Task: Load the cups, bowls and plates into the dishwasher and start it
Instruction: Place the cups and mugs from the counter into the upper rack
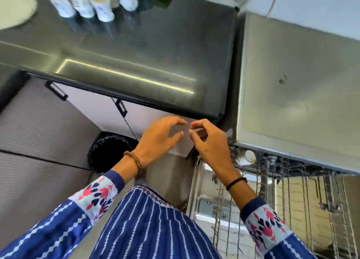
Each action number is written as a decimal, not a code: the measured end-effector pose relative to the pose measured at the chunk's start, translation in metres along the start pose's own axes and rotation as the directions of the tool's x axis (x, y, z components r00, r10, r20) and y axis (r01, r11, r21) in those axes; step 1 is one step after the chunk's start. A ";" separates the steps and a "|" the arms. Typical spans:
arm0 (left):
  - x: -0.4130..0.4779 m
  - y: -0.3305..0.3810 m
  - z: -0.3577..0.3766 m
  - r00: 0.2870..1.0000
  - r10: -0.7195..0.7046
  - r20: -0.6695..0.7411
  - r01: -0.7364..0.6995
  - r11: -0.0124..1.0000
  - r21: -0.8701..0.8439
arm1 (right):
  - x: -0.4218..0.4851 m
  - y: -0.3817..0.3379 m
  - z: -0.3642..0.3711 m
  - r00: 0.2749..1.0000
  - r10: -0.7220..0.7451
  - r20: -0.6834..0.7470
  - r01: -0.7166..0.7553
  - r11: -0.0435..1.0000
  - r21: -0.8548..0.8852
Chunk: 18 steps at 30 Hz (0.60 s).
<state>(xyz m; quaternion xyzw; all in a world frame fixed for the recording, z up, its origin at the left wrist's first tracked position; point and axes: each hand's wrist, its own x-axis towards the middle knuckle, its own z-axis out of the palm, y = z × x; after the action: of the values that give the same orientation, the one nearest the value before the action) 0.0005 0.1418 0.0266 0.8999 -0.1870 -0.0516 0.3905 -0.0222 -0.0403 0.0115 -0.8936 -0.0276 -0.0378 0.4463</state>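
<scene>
Glossy black worktop (pixel 155 44) is carrying white cylindrical cups (pixel 101 7); left hand (pixel 157 140) and right hand (pixel 212 144) are hovering empty, grips released; fetching cups is probably coming next.

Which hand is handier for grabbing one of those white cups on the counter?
Probably the left. The left hand is empty and sits on the side of the white cups; the right hand, also empty, hovers nearer the dishwasher rack.

A blue garment (pixel 148 225) is striped in white, its cuffs (pixel 97 196) patterned red and navy. The cups (pixel 81 3) are coloured white.
</scene>
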 end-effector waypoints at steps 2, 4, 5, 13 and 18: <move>0.006 -0.004 -0.021 0.997 -0.030 -0.071 0.028 0.999 -0.031 | 0.024 -0.021 0.004 0.998 -0.054 0.019 0.054 0.998 0.011; 0.016 -0.012 -0.042 0.989 -0.053 -0.136 0.044 0.997 -0.063 | 0.050 -0.042 0.011 0.996 -0.082 0.045 0.081 0.996 0.034; 0.022 -0.018 -0.052 0.984 -0.056 -0.169 0.044 0.996 -0.072 | 0.065 -0.052 0.014 0.994 -0.099 0.053 0.097 0.994 0.041; 0.078 -0.076 -0.141 0.943 -0.098 -0.318 0.073 0.993 -0.092 | 0.177 -0.123 0.059 0.981 -0.173 0.091 0.167 0.984 0.063; 0.114 -0.121 -0.197 0.920 -0.124 -0.373 0.089 0.990 -0.109 | 0.245 -0.155 0.101 0.978 -0.167 0.122 0.160 0.985 0.065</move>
<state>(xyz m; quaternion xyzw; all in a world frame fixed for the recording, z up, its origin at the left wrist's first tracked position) 0.1885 0.3095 0.0813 0.8833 -0.0564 0.0936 0.4559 0.2135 0.1369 0.0969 -0.8763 -0.1306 -0.0166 0.4634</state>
